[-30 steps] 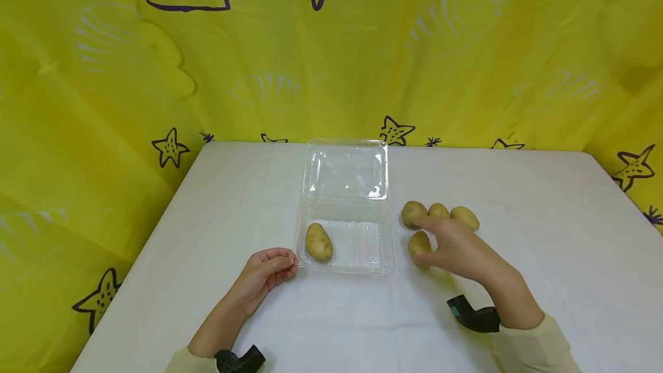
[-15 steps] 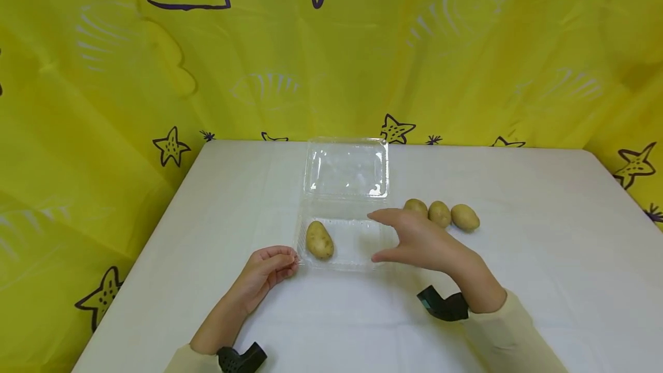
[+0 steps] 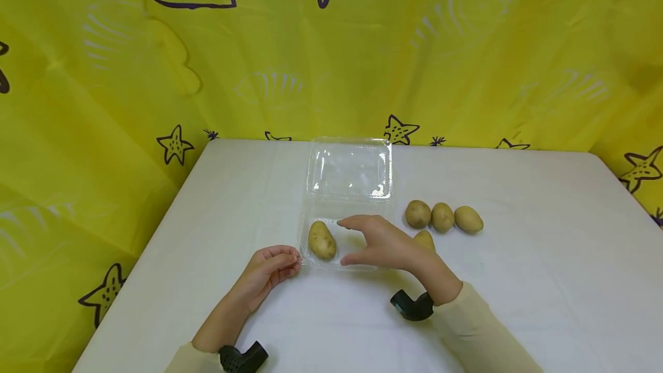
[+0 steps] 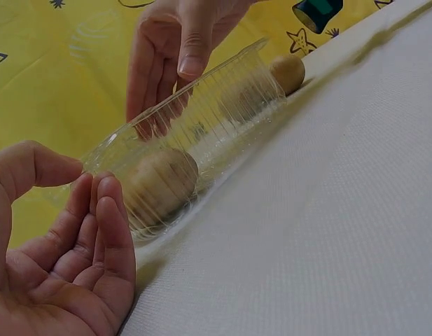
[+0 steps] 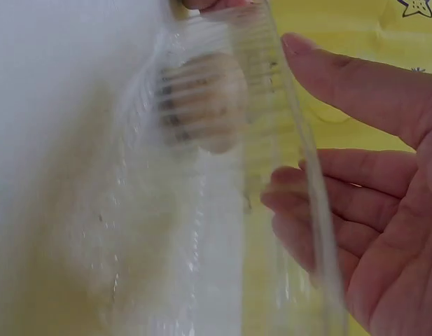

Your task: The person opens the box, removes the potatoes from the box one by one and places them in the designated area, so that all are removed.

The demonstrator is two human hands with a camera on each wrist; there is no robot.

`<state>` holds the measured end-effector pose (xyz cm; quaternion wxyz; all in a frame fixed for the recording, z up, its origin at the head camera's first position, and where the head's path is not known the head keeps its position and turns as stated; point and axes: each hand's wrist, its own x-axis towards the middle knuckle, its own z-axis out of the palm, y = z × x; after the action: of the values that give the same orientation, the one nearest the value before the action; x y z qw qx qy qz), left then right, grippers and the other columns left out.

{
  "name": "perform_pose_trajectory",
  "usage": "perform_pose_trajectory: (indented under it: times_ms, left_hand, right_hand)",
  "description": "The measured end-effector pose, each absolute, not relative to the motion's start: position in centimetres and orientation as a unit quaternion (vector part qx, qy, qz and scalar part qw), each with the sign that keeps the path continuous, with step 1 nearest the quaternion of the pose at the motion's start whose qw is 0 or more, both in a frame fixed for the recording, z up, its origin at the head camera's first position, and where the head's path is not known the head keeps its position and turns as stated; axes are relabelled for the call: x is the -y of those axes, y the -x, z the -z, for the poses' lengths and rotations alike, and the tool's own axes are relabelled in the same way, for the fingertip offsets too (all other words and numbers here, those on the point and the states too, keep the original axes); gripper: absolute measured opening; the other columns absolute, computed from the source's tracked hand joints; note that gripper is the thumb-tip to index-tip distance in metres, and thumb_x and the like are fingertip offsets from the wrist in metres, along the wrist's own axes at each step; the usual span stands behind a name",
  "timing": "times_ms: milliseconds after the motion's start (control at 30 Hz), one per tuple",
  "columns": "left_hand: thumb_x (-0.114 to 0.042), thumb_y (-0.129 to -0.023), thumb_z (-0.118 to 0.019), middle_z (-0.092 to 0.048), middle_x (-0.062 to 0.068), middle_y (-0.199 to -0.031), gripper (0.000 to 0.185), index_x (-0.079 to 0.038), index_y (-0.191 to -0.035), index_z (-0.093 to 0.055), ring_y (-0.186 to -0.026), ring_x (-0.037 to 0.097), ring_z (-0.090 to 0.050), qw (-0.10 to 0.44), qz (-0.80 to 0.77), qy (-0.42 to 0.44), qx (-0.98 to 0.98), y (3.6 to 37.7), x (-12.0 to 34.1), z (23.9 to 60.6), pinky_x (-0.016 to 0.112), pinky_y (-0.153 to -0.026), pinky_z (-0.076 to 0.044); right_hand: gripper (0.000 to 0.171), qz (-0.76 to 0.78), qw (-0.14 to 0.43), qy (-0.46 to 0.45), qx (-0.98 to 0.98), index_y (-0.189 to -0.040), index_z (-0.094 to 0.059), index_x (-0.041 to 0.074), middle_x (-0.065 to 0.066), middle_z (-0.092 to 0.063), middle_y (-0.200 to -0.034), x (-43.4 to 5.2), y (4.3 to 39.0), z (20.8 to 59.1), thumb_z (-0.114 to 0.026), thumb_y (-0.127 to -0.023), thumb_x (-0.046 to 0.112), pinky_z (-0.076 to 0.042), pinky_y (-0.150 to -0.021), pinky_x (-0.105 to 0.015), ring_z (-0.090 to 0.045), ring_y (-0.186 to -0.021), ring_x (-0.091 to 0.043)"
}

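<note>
A hinged clear plastic clamshell container point(image 3: 344, 206) lies opened out on the table, its lid folded back on the far side. One oval potato point(image 3: 322, 240) sits at the left end of its base. My left hand point(image 3: 269, 269) pinches the near left corner of the container's rim between thumb and fingers, also visible in the left wrist view. Over the right part of the base hovers my right hand point(image 3: 385, 243), thumb and fingers spread apart, nothing between them. Beside the potato, the fingertips stay apart from it. The right wrist view shows that palm bare by the container wall.
To the right of the container, a row holds a round potato point(image 3: 418, 213), a smaller potato point(image 3: 442, 217) and an oval potato point(image 3: 468, 220). Another potato point(image 3: 425, 239), nearer me, is partly hidden by my right hand. A yellow patterned cloth point(image 3: 352, 62) hangs behind the white table point(image 3: 233, 200).
My right hand has moved left, from around the nearest loose potato to above the container's base, leaving that potato on the table. My left hand keeps its pinch on the rim.
</note>
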<state>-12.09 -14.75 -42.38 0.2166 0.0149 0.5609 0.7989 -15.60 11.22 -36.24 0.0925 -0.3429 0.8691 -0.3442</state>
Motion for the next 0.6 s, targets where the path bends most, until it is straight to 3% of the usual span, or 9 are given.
perform_pose_trajectory:
  times_ms: [600]
  left_hand:
    - [-0.001,-0.088,-0.052,-0.062,0.004,-0.083,0.013,-0.005,-0.085,-0.063,-0.076,0.011,-0.06,0.221,-0.797,-0.019,-0.561,12.1,14.8,42.5,0.021,-0.071,-0.049]
  right_hand:
    - [0.073,0.339,0.11,0.326,-0.876,-0.13,-0.045,-0.005,-0.015,-0.048,-0.131,-8.4,16.7,37.8,-0.079,-0.072,0.023,-0.032,-0.101,-0.038,-0.042,-0.122,-0.028]
